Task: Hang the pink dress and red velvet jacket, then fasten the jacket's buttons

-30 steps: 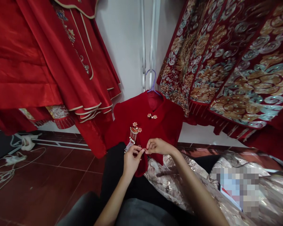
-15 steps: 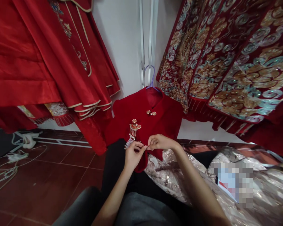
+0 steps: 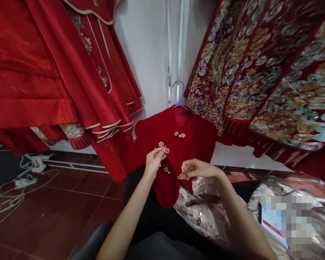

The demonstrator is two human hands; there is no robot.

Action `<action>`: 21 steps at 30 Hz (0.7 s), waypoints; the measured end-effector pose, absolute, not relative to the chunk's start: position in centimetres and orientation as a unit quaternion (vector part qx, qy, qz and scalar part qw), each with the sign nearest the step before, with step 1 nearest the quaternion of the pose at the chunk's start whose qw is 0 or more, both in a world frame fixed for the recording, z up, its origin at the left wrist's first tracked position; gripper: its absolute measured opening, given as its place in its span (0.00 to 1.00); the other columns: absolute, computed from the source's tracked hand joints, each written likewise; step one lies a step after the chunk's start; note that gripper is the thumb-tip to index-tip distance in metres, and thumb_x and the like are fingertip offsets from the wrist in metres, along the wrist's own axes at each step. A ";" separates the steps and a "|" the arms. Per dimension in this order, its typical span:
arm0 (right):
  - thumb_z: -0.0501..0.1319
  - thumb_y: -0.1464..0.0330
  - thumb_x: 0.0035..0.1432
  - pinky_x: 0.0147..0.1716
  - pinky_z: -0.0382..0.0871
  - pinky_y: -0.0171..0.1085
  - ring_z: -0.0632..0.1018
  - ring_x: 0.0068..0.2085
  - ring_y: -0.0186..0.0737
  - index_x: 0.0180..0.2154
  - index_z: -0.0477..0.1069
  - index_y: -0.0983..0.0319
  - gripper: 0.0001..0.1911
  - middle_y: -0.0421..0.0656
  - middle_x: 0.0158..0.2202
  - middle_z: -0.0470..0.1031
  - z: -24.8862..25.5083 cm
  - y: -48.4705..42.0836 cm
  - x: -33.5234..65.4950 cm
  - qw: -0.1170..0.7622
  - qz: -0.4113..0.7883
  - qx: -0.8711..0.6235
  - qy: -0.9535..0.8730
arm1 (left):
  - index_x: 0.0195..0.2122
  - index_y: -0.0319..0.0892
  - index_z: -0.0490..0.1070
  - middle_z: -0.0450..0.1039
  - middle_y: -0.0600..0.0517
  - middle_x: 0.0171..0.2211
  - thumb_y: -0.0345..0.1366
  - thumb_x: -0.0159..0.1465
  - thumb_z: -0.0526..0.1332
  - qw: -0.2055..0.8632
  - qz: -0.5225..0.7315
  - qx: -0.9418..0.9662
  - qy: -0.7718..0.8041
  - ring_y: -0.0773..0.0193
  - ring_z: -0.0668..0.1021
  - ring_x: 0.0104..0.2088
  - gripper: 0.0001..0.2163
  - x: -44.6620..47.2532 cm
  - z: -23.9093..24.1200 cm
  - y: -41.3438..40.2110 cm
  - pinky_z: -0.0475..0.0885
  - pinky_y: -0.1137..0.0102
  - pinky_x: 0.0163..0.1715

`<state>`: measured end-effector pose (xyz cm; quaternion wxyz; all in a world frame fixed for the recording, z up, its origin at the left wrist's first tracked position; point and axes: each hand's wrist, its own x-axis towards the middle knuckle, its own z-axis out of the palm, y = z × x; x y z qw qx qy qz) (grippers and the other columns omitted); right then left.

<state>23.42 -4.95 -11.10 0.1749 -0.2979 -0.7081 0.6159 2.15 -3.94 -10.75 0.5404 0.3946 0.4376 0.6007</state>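
A red velvet jacket (image 3: pixel 151 130) hangs before me on a purple hanger (image 3: pixel 181 99), its lower part over my lap. The top flower clasp (image 3: pixel 180 135) joins the two front edges. My left hand (image 3: pixel 155 160) is closed in a pinch at the middle flower clasp (image 3: pixel 167 150), covering most of the tasselled ornament there. Lower down, one half of a flower clasp (image 3: pixel 166 170) lies on the left front panel, apart from its mate. My right hand (image 3: pixel 196 169) has curled fingers at the other clasp half (image 3: pixel 181 177), on the right front edge.
Red garments with pale piping (image 3: pixel 111 90) hang at left, and a heavily embroidered red garment (image 3: pixel 260 79) hangs at right. Shiny pale floral fabric (image 3: pixel 208 198) lies by my right arm, with a partly blurred flat object (image 3: pixel 273 224) on it. White cables (image 3: pixel 18 187) trail over the tiled floor.
My hands, together at the lower clasp before, are now apart. The left has moved up to the tasselled ornament; the right stays by its clasp half. The view has shifted slightly.
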 end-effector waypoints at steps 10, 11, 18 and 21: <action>0.64 0.66 0.51 0.35 0.68 0.35 0.76 0.31 0.33 0.33 0.68 0.64 0.09 0.40 0.29 0.75 -10.7 -5.1 23.7 0.152 0.592 -0.300 -0.732 | 0.30 0.37 0.76 0.78 0.49 0.28 0.45 0.56 0.63 0.488 0.562 0.455 0.489 0.67 0.77 0.27 0.14 4.2 -10.7 -3.1 0.73 0.73 0.27; 0.64 0.66 0.50 0.34 0.68 0.35 0.76 0.31 0.33 0.32 0.68 0.64 0.09 0.39 0.28 0.74 -10.6 -5.2 23.8 0.144 0.588 -0.305 -0.735 | 0.29 0.38 0.76 0.77 0.50 0.26 0.45 0.57 0.62 0.450 0.556 0.504 0.484 0.66 0.77 0.27 0.14 4.6 -10.3 -2.8 0.72 0.73 0.27; 0.64 0.69 0.47 0.31 0.65 0.33 0.73 0.29 0.31 0.31 0.68 0.63 0.08 0.38 0.27 0.73 -10.0 -5.6 24.4 0.139 0.572 -0.335 -0.736 | 0.48 0.44 0.70 0.70 0.49 0.41 0.34 0.62 0.57 0.018 0.385 0.797 0.464 0.64 0.74 0.36 0.13 6.1 -6.8 -0.3 0.71 0.72 0.32; 0.63 0.70 0.47 0.31 0.65 0.33 0.73 0.30 0.32 0.31 0.68 0.63 0.07 0.38 0.27 0.73 -9.9 -5.7 24.6 0.141 0.578 -0.330 -0.733 | 0.48 0.40 0.68 0.66 0.44 0.43 0.35 0.63 0.57 -0.112 0.280 0.837 0.458 0.55 0.70 0.46 0.13 6.4 -5.4 0.6 0.70 0.69 0.32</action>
